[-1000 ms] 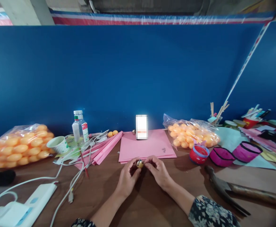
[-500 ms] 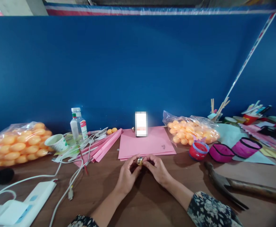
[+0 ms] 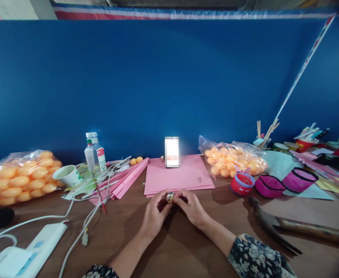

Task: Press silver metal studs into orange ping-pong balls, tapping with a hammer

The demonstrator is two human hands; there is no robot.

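Between my two hands, just in front of the pink paper sheets (image 3: pixel 175 177), is a small shiny gold-coloured ball (image 3: pixel 169 197). My left hand (image 3: pixel 154 214) pinches it from the left with thumb and fingers. From the right, the fingertips of my right hand (image 3: pixel 193 208) close on its other side; whether they grip the ball itself or some small part on it I cannot make out. Both wrists hover low over the brown table (image 3: pixel 169 255). A bright phone-like screen (image 3: pixel 172 152), blurred out, stands upright on the pink sheets beyond my hands.
A hammer (image 3: pixel 276 224) lies at the right, near fabric rings (image 3: pixel 270 186) and a red cup-like item (image 3: pixel 242 183). Bags of orange balls stand left (image 3: pixel 21 179) and right (image 3: pixel 235 160). White cables, a power strip (image 3: pixel 38 251), a paper cup (image 3: pixel 67 175) and a glass bottle (image 3: pixel 95 152) occupy the left.
The whole view has shifted slightly, so table items appear a little further left. My hands keep nearly the same pose around the gold-coloured ball.
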